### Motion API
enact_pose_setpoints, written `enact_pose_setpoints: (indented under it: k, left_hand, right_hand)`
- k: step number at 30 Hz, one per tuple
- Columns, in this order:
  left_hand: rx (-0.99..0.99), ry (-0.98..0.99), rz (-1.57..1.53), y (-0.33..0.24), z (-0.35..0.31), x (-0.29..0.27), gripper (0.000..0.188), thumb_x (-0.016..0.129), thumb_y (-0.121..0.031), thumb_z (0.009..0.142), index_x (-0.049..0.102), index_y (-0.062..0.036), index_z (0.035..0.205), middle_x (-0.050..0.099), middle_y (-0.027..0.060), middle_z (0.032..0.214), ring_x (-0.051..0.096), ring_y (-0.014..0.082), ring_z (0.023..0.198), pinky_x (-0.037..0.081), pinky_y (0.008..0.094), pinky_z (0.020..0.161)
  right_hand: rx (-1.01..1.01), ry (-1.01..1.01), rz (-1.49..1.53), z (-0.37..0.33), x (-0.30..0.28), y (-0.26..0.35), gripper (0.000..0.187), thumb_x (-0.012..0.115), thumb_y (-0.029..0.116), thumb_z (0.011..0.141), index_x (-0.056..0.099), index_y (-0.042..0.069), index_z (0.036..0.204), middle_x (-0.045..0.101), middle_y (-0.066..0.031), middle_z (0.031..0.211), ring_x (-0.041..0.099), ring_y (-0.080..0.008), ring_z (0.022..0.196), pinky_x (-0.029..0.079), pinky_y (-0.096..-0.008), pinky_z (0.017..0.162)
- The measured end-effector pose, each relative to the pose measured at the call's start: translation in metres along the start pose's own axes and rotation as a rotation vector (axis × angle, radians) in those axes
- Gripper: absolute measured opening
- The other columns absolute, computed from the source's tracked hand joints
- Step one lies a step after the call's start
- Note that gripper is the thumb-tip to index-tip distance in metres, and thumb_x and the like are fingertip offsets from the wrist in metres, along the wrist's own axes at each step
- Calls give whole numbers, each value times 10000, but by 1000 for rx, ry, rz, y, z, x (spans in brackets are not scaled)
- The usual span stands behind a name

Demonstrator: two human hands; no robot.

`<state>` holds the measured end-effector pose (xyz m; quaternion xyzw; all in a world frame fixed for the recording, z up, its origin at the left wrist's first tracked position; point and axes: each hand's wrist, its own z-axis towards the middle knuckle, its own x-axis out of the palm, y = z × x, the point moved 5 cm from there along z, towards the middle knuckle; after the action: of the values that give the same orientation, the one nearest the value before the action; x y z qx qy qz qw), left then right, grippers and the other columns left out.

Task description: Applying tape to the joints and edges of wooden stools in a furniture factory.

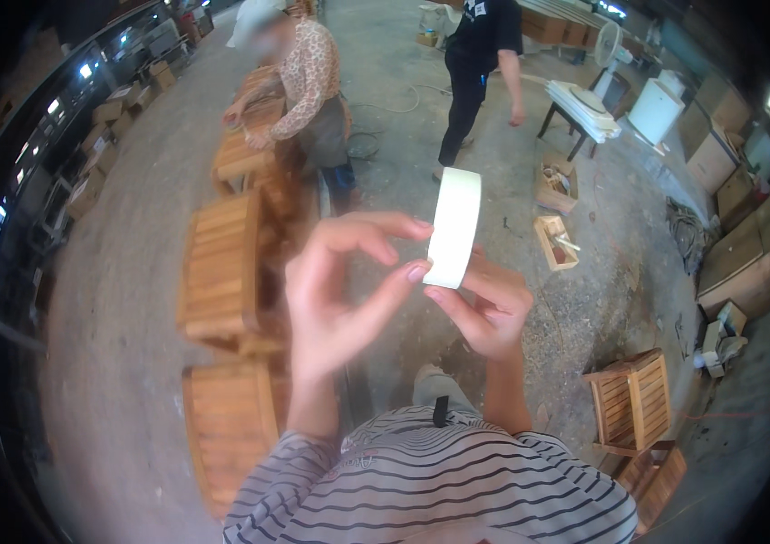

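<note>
A pale cream roll of tape (455,227) is raised in front of my body, its wide outer face turned toward me. From below and to the right, my right hand (491,313) grips it, with the thumb at its lower edge and the other fingers curled partly behind. My left hand (335,290) comes in from the left with finger and thumb curved. Those two tips press against the roll's left edge, a gap between them. Whether a loose tape end lies under the left thumb is too small to make out.
Slatted wooden stools (222,263) stand in a row at my left. A person in a patterned top (308,77) bends over the far one; another person in dark clothes (475,72) is ahead. Small wooden boxes (555,243), a fan (609,50) and slatted wooden pieces (629,399) are to the right.
</note>
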<state>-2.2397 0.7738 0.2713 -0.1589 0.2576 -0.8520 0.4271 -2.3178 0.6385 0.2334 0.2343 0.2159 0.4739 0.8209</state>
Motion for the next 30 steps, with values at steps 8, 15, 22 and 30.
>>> enact_pose_setpoints:
  k: [8, 15, 22, 30]
  left_hand:
    - [-94, 163, 190, 209, 127, -33, 355, 717, 117, 746, 440, -41, 902, 657, 165, 931, 651, 216, 922, 516, 326, 828]
    - [-244, 228, 319, 418, 241, -39, 365, 741, 91, 743, 458, -41, 934, 681, 125, 886, 670, 166, 861, 518, 296, 802]
    - [-371, 245, 368, 640, 340, -53, 391, 753, 75, 731, 498, -32, 1008, 718, 90, 821, 686, 139, 813, 507, 258, 774]
    - [-406, 345, 180, 883, 528, -59, 393, 784, 31, 709, 571, -17, 1036, 727, 85, 810, 686, 135, 797, 501, 258, 777]
  right_hand:
    - [71, -23, -181, 124, -4, -202, 417, 722, -34, 780, 599, -39, 1178, 676, -158, 1014, 679, -255, 761, 542, -295, 726]
    - [169, 37, -259, 233, -32, -395, 309, 688, -3, 824, 616, -44, 1121, 674, -178, 922, 680, -268, 757, 514, -321, 646]
    - [291, 2, -306, 343, -49, -592, 226, 680, 11, 826, 654, -39, 1045, 683, -185, 852, 686, -278, 739, 510, -325, 631]
    - [291, -40, -518, 522, -82, -811, 216, 666, 4, 817, 657, -33, 1030, 665, -185, 797, 653, -320, 688, 494, -367, 609]
